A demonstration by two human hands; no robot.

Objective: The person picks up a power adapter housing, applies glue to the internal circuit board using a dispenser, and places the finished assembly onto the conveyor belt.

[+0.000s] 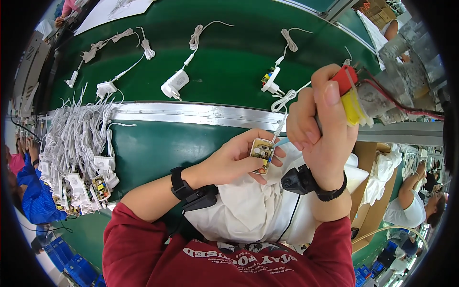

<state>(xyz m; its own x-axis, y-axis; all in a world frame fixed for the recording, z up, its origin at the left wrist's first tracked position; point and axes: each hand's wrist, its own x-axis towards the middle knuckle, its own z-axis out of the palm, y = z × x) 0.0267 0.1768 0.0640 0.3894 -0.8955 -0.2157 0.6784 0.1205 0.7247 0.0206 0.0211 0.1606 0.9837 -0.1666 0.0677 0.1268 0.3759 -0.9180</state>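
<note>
My left hand (229, 160) holds an opened white power adapter (262, 154), its circuit board facing up and the thumb on its lower end. A white cord (283, 106) runs up from the adapter. My right hand (325, 126) is closed just right of it. From under its fingers a thin blue-tipped tool (282, 142) reaches the adapter's edge; most of the tool is hidden in the fist. Beside the right thumb and index finger is a red and yellow wrapped piece (351, 98) with wires; whether the hand grips it is unclear.
Several white adapters with coiled cords, such as one adapter (175, 85), lie on the green belt (220, 62) beyond a metal rail (191, 114). A heap of corded adapters (79, 143) sits at left. A cardboard box (366, 191) stands at right. Other people work on both sides.
</note>
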